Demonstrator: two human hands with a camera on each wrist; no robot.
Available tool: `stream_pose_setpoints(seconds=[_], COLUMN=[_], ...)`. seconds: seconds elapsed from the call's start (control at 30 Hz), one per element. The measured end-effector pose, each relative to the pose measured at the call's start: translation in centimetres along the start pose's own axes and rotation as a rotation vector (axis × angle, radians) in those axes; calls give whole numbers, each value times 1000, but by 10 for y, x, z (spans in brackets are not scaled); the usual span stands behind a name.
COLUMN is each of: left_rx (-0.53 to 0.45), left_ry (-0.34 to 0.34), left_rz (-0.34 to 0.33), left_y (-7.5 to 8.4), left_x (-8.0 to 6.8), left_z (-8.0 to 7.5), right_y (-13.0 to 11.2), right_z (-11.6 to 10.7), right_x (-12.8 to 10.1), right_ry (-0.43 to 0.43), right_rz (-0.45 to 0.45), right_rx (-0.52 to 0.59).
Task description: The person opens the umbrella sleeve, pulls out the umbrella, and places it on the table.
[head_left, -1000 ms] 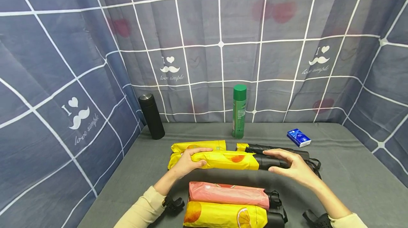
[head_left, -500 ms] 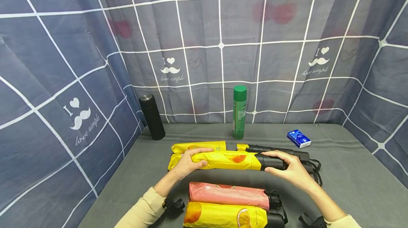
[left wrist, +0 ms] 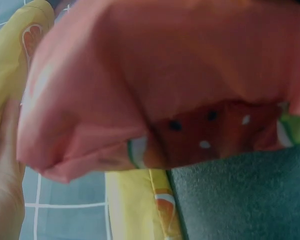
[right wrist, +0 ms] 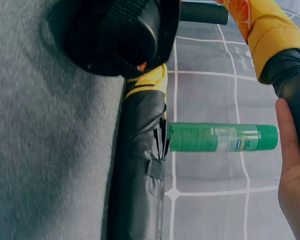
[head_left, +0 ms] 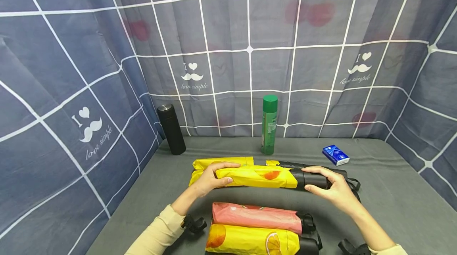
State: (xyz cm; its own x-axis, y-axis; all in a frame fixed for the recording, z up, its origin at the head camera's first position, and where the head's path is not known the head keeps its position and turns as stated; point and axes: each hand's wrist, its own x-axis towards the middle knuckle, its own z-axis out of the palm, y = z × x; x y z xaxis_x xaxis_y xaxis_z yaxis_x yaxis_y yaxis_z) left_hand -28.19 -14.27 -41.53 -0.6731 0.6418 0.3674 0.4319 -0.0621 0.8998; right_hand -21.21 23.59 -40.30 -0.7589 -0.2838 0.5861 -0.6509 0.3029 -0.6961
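Note:
Both hands hold a folded umbrella (head_left: 271,177) in a yellow, orange-printed sleeve, lying crosswise above the grey cloth. The left hand (head_left: 208,179) grips the sleeve near its left end, thumb in front and fingers behind. Around the black handle part (head_left: 296,176) on the right, the right hand (head_left: 332,187) has its thumb and fingers. Just behind lie a yellow sleeve (head_left: 223,162) and a black folded umbrella (head_left: 303,165) with a yellow end. In the right wrist view the held umbrella's black part (right wrist: 295,75) is apart from the black umbrella on the cloth (right wrist: 140,150).
In front lie a pink sleeved umbrella (head_left: 253,216) and a yellow sleeved one (head_left: 250,239), side by side. Towards the back stand a black flask (head_left: 171,130) and a green spray can (head_left: 269,124). A blue packet (head_left: 335,155) lies at the back right. Checked curtains (head_left: 228,29) enclose the table.
The right hand first shifts slightly left along the handle, then right again. The sleeve's right edge has moved a little to the right. The left hand keeps its grip almost in place.

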Motion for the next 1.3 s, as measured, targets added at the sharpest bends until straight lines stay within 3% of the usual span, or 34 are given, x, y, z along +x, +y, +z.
stream_pose_setpoints(seconds=[0.27, 0.5, 0.73, 0.97, 1.3], left_rx=[27, 54, 73, 129, 124], left_ry=[-10, -38, 6, 65, 130], left_rz=[-22, 23, 42, 29, -52], left_y=[2, 3, -1, 18, -9], left_x=[-3, -7, -22, -35, -57], left_z=[-5, -8, -17, -21, -49], right_y=[9, 6, 9, 13, 23], right_z=[-12, -18, -25, -35, -51], right_x=[-4, -11, -23, -28, -40], right_ry=[-8, 18, 41, 20, 19], right_rz=[47, 74, 113, 182, 173], right_rx=[27, -39, -78, -50, -155])
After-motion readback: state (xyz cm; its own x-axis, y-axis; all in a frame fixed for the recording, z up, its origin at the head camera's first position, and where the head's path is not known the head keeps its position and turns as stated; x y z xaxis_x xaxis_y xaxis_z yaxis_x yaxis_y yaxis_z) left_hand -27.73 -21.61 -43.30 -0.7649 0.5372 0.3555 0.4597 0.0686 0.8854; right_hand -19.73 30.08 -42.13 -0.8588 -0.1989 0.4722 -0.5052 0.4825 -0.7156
